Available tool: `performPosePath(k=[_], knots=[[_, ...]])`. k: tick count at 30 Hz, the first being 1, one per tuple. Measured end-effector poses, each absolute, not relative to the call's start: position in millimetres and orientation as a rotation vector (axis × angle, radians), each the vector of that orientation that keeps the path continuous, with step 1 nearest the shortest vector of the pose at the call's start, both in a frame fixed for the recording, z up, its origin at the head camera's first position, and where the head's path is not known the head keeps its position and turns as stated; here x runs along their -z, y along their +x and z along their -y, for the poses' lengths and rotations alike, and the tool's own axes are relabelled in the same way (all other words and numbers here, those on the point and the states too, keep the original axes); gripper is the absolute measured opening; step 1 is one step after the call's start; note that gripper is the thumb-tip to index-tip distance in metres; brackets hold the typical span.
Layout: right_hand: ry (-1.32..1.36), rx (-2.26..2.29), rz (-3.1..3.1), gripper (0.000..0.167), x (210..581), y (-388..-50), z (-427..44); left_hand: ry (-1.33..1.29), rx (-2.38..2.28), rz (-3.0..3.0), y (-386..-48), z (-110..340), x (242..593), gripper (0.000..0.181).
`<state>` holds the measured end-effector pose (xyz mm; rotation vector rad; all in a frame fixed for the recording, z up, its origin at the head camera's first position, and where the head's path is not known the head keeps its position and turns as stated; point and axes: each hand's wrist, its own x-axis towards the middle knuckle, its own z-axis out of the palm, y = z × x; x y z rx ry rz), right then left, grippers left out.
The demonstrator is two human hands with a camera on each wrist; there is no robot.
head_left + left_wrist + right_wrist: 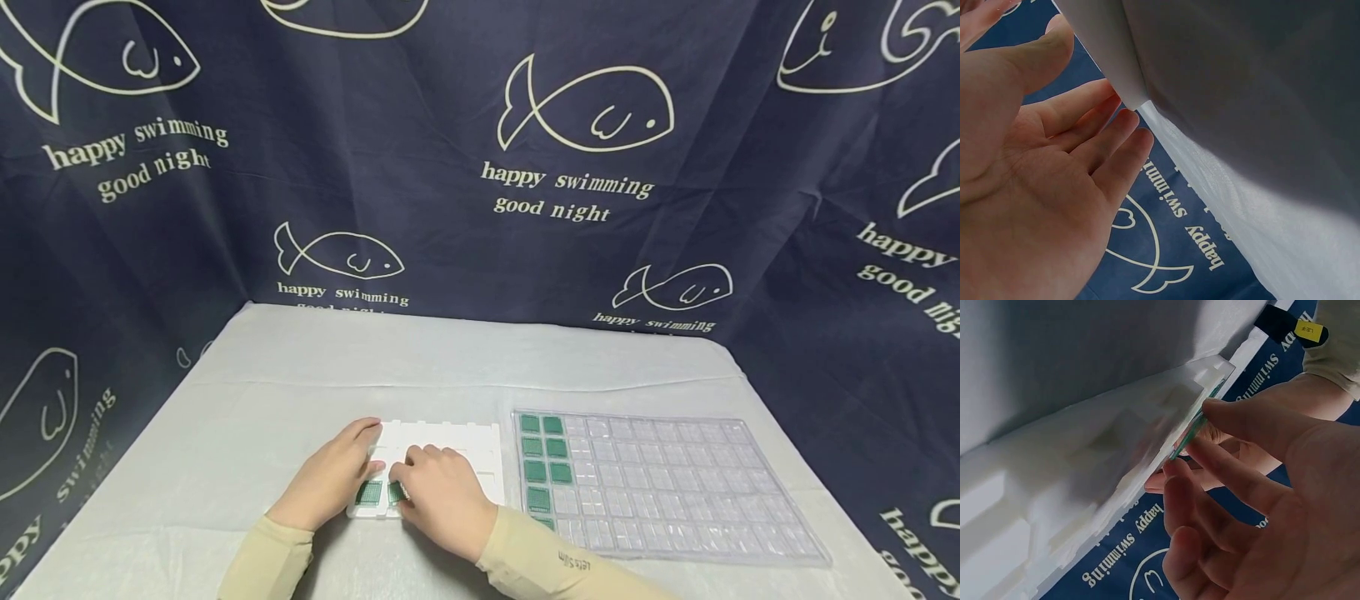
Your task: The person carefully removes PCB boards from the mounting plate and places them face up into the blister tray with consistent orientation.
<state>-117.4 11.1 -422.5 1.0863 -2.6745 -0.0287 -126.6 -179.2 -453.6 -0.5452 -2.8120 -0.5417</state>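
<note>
A white tray (444, 437) with recesses lies in front of me on the cloth. My left hand (341, 471) rests along its left edge, fingers nearly straight against the side. In the left wrist view, those fingertips (1127, 119) touch the tray's edge and the thumb stands apart. My right hand (448, 500) is over the tray's near part and pinches a small green circuit board (1192, 432) between thumb and forefinger, its face mostly hidden in the head view. Left of it, another green perforated board (368, 493) sits in the tray's near-left recess.
To the right lies a clear plastic compartment tray (660, 479). Green boards (534, 472) fill part of its two leftmost columns. The right forearm's sleeve (555, 554) passes by its near-left corner. Dark blue fish-printed curtains (450, 167) surround the white-covered table (300, 350).
</note>
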Motion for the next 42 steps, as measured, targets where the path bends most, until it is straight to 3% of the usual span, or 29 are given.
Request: performPosePath(k=[42], knots=[[1.033,0.006,2.693,0.025,418,-114,-27,-0.525,0.533,2.842,-126,180,454,0.053]])
